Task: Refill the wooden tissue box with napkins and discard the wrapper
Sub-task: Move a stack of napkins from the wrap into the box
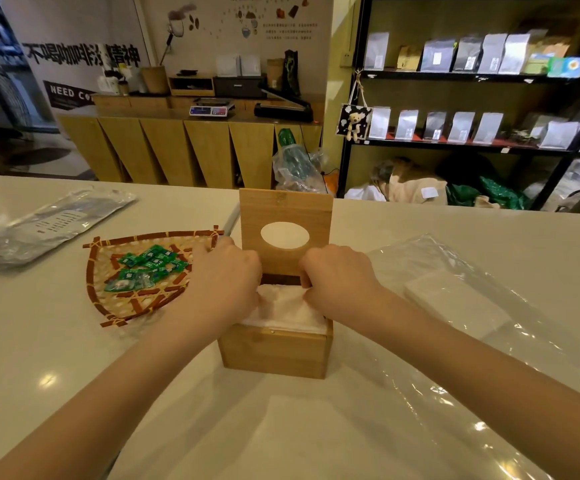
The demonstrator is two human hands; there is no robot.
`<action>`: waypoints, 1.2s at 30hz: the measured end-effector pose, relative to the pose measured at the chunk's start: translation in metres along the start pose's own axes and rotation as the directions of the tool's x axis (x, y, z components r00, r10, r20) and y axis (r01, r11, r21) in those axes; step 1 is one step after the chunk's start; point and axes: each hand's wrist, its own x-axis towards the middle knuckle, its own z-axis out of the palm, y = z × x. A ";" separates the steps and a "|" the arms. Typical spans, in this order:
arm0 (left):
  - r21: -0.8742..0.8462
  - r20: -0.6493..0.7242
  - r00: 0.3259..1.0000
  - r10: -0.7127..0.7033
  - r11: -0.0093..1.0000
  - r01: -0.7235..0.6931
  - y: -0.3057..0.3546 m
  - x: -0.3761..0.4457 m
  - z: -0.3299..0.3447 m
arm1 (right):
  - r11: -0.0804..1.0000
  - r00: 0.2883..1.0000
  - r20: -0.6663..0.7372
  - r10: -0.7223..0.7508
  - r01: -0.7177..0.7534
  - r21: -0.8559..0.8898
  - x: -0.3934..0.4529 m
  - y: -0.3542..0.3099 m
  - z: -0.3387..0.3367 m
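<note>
Wooden tissue box (274,351): it sits on the white counter (56,358) straight in front of me, and I place everything else from it.
Lid (286,230): hinged up at the far edge of the box, standing upright, with an oval hole through it.
Napkins (283,311): a white stack fills the open top of the box, its upper surface about level with the rim and slightly proud at the near edge.
My left hand (224,278): knuckles up over the left side of the box, fingers curled down against the left edge of the stack; I cannot tell whether they pinch it or only press.
My right hand (337,273): over the right side of the box, fingers bent and tucked down at the stack's right edge, between napkins and box wall.
Wrapper (489,327): clear plastic, spread flat on the counter right of the box, with a few white napkins left (455,299) lying in it.
Woven basket (132,299): just left of the box, partly under my left hand, holding green sachets (146,268).
Grey plastic bag (42,226): far left of the box, lying flat.
</note>
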 end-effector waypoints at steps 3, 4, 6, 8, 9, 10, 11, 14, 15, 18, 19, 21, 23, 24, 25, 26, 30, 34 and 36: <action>0.107 -0.011 1.000 -0.017 0.994 0.018 0.008 -0.003 0.000 | 0.994 1.000 0.005 -0.016 0.016 -0.112 0.001 -0.007 0.000; 0.116 -0.027 1.000 -0.014 0.993 0.017 0.009 -0.003 0.001 | 0.989 1.000 0.001 -0.020 0.020 -0.145 0.001 -0.009 0.000; 0.109 -0.074 0.997 0.013 0.994 -0.005 0.009 -0.003 0.002 | 0.981 0.999 -0.013 -0.030 0.027 -0.192 0.003 -0.011 0.001; 0.086 -0.110 0.993 0.052 0.995 -0.042 0.005 -0.003 0.000 | 0.974 0.999 -0.017 -0.036 0.032 -0.222 0.003 -0.011 0.002; 0.071 -0.113 0.991 0.067 0.996 -0.059 0.002 -0.003 -0.001 | 0.971 0.999 -0.020 -0.042 0.036 -0.235 0.003 -0.010 0.002; 0.051 -0.106 0.992 0.074 0.996 -0.069 -0.003 -0.003 -0.003 | 0.969 0.998 -0.025 -0.053 0.045 -0.243 0.002 -0.010 0.000; 0.023 -0.087 0.994 0.073 0.997 -0.071 -0.008 -0.004 -0.005 | 0.970 0.997 -0.034 -0.073 0.063 -0.236 0.001 -0.008 -0.002; -0.103 -0.002 0.995 0.099 0.990 -0.099 -0.019 -0.007 -0.004 | 0.969 0.981 -0.024 -0.192 0.185 -0.160 -0.003 0.000 -0.011; -0.137 0.017 0.994 0.111 0.985 -0.107 -0.019 -0.010 -0.003 | 0.963 0.970 0.022 -0.242 0.243 -0.119 -0.004 0.002 -0.014; -0.179 0.055 0.995 0.080 0.982 -0.069 -0.015 -0.015 0.000 | 0.947 0.929 0.199 -0.312 0.322 -0.016 -0.004 0.003 -0.014; -0.168 0.072 0.996 0.056 0.985 -0.043 -0.014 -0.014 0.000 | 0.947 0.922 0.235 -0.307 0.319 -0.015 -0.003 0.003 -0.010; -0.113 0.127 0.992 -0.004 0.993 0.018 -0.014 -0.011 0.000 | 0.946 0.918 0.267 -0.294 0.320 -0.059 0.001 0.003 -0.004; -0.092 0.221 0.975 -0.034 0.994 0.055 -0.016 -0.007 0.001 | 0.939 0.920 0.276 -0.277 0.320 -0.124 0.002 0.001 -0.001; -0.103 0.273 0.962 -0.031 0.993 0.062 -0.017 -0.004 0.001 | 0.938 0.923 0.285 -0.257 0.310 -0.158 0.001 -0.001 -0.001; -0.116 0.317 0.948 -0.023 0.991 0.062 -0.018 -0.001 0.003 | 0.934 0.925 0.297 -0.238 0.302 -0.193 0.001 -0.003 -0.001; -0.124 0.351 0.936 -0.011 0.991 0.058 -0.018 0.003 0.004 | 0.930 0.927 0.303 -0.220 0.293 -0.222 0.001 -0.005 -0.001; -0.112 0.383 0.924 0.015 0.993 0.031 -0.015 0.011 0.012 | 0.905 0.938 0.300 -0.172 0.271 -0.328 0.003 -0.014 0.002; -0.066 0.347 0.938 0.013 0.998 0.010 -0.013 0.014 0.016 | 0.916 0.930 0.315 -0.188 0.282 -0.286 0.003 -0.013 0.000; -0.062 0.377 0.926 0.024 0.998 -0.001 -0.015 0.015 0.017 | 0.935 0.905 0.371 -0.208 0.296 -0.197 0.004 -0.007 -0.004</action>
